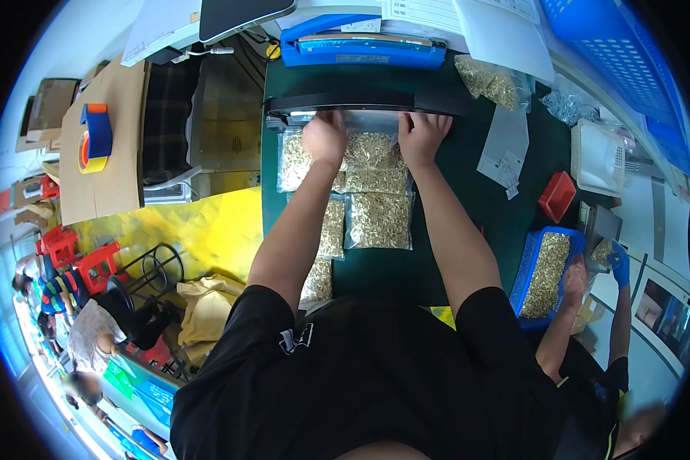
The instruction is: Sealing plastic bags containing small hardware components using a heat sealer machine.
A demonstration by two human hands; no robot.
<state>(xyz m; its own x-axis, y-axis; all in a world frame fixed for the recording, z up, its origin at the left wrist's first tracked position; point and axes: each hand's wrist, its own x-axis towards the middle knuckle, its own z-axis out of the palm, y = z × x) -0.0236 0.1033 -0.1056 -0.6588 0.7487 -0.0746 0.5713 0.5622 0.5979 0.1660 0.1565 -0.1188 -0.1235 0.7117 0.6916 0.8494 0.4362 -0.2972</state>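
Observation:
My left hand (324, 139) and my right hand (423, 139) hold the upper end of a clear plastic bag (369, 146) at a black bar sealer (345, 103). The fingertips of both are partly hidden at the bar. Small gold-coloured pieces fill the bag, which lies flat on the dark green table (456, 222). Below it, between my forearms, lies another filled bag (379, 221). More such bags lie beside and under my left forearm, including one at the far left (293, 161) and one near my body (317, 280).
Behind the sealer stands a blue device (364, 54). To the right are a filled bag (487, 80), a paper slip (504, 146), a red tray (557, 195) and a white basket (598, 157). A co-worker's gloved hand (619, 261) is near a blue basket (525, 280) of gold pieces.

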